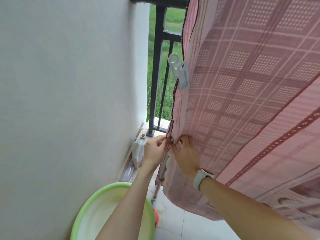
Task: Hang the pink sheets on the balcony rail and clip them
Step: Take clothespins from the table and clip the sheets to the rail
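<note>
A pink checked sheet [242,87] hangs from the dark balcony rail [159,0] and fills the right side of the view. A white plastic clip [181,73] grips its left edge about halfway down. Low down, near the foot of the railing, my left hand [154,149] pinches the sheet's dark-trimmed left edge. My right hand [187,153], with a white watch on the wrist, presses on the same edge from the front, thumb and fingers closed on the cloth. What lies between the two hands is hidden by fabric.
A white wall [69,84] closes in the left side. A light green basin [97,213] stands on the tiled floor below my left arm. A plastic bottle [138,149] and some clutter sit in the corner by the railing post [156,75]. Grass lies beyond.
</note>
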Demonstrator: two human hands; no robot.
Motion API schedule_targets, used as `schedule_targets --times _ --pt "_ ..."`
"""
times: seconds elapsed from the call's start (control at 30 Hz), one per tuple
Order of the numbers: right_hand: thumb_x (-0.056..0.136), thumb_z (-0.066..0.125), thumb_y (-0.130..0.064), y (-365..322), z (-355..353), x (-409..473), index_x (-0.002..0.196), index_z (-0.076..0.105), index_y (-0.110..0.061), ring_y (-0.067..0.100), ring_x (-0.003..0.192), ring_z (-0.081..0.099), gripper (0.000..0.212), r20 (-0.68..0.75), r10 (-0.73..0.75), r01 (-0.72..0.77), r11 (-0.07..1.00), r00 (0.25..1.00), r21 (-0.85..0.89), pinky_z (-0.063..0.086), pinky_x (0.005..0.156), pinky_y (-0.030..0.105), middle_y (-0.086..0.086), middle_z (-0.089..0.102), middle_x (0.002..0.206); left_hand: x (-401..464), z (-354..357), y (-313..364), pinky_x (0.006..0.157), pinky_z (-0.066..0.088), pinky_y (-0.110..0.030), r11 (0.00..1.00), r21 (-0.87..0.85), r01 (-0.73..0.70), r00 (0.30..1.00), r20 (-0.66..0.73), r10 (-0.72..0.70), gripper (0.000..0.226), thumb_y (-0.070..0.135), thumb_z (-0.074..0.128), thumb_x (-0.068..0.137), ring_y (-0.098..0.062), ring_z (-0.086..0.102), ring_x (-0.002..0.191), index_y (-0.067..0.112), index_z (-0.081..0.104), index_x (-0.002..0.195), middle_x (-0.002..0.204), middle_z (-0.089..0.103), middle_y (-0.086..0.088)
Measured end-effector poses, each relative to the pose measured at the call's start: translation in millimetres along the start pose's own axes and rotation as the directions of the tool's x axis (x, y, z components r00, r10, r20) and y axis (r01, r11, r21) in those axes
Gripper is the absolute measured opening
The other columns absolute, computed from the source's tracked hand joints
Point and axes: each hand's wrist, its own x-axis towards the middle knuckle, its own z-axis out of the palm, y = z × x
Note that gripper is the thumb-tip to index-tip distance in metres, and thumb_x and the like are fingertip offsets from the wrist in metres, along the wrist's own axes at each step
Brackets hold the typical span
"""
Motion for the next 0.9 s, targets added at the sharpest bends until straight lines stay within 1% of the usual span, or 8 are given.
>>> schedule_targets --times 0.17,0.3,0.4,0.53,0.6,0.7,0.8,0.9 --pt "0.087 0.046 -0.023 8 7 -9 0.086 0.056 -0.003 0.037 0.064 0.058 0.022 -0.039 -0.090 0.094 0.990 0.995 0.110 0.042 0.052 0.036 0.016 0.059 0.093 5 -15 -7 0.058 0.041 -0.009 0.999 0.039 -0.020 0.999 0.028 0.019 0.017 0.008 0.055 0.089 0.010 0.051 0.056 0.009 0.071 0.093 0.070 0.064 0.009" --pt "0.080 0.044 -0.027 0 15 -28 0.076 0.056 -0.011 0.026 0.052 0.056 0.021 -0.094 -0.232 0.240 0.967 0.968 0.082 0.041 0.044 0.025 0.007 0.061 0.078 11 -35 -16 0.077 0.051 -0.038 0.998 0.063 -0.004 0.999 0.037 0.002 0.013 0.014 0.062 0.084 -0.013 0.061 0.073 0.009 0.072 0.090 0.076 0.069 -0.003" --pt "0.078 0.046 -0.025 -7 20 -24 0.071 0.059 -0.013 0.026 0.050 0.057 0.018 -0.091 -0.237 0.244 0.967 0.967 0.069 0.041 0.042 0.024 0.007 0.063 0.076 13 -46 -20 0.083 0.051 -0.044 0.999 0.041 0.007 0.998 0.066 -0.009 0.024 0.036 0.063 0.076 -0.020 0.065 0.080 0.017 0.073 0.086 0.080 0.072 -0.003" --pt "0.080 0.048 -0.022 -3 18 -4 0.071 0.064 -0.012 0.031 0.052 0.059 0.020 -0.046 -0.205 0.205 0.979 0.978 -0.003 0.045 0.044 0.034 0.010 0.063 0.086 7 -37 -15 0.082 0.049 -0.043 1.000 -0.011 0.003 0.990 0.142 -0.002 0.011 0.019 0.062 0.084 -0.016 0.061 0.079 0.019 0.072 0.088 0.081 0.069 -0.004" --pt "0.082 0.042 -0.028 1 15 -3 0.071 0.065 -0.015 0.030 0.048 0.058 0.029 -0.065 -0.233 0.229 0.971 0.970 -0.060 0.044 0.040 0.032 0.009 0.064 0.085 4 -32 -13 0.077 0.050 -0.028 1.000 -0.007 -0.014 0.989 0.148 0.015 0.015 0.007 0.058 0.087 -0.006 0.061 0.077 0.008 0.069 0.096 0.086 0.069 -0.008" --pt "0.082 0.038 -0.031 4 12 -7 0.084 0.068 -0.024 0.023 0.053 0.062 0.031 -0.061 -0.276 0.270 0.958 0.959 -0.095 0.045 0.039 0.027 0.004 0.065 0.088 -1 -28 -7 0.068 0.045 -0.009 0.999 -0.040 -0.016 0.990 0.141 0.021 0.015 0.010 0.060 0.086 0.007 0.061 0.071 0.007 0.068 0.098 0.088 0.069 -0.005" --pt "0.084 0.038 -0.027 11 9 -11 0.106 0.064 -0.028 0.020 0.068 0.065 0.033 0.012 -0.327 0.326 0.936 0.945 -0.131 0.048 0.041 0.027 0.003 0.063 0.095 -3 -27 1 0.075 0.049 -0.015 0.997 -0.077 0.008 0.985 0.175 0.005 0.011 0.016 0.061 0.086 0.001 0.064 0.078 0.015 0.068 0.094 0.085 0.069 0.004" --pt "0.090 0.047 -0.020 20 4 -11 0.122 0.054 -0.024 0.029 0.083 0.064 0.033 0.156 -0.333 0.352 0.929 0.930 -0.114 0.054 0.057 0.037 0.008 0.059 0.112 -2 -23 8 0.084 0.048 -0.024 0.999 0.050 -0.011 0.979 0.206 0.001 0.013 0.017 0.064 0.084 -0.010 0.062 0.089 0.014 0.067 0.096 0.091 0.067 0.003"
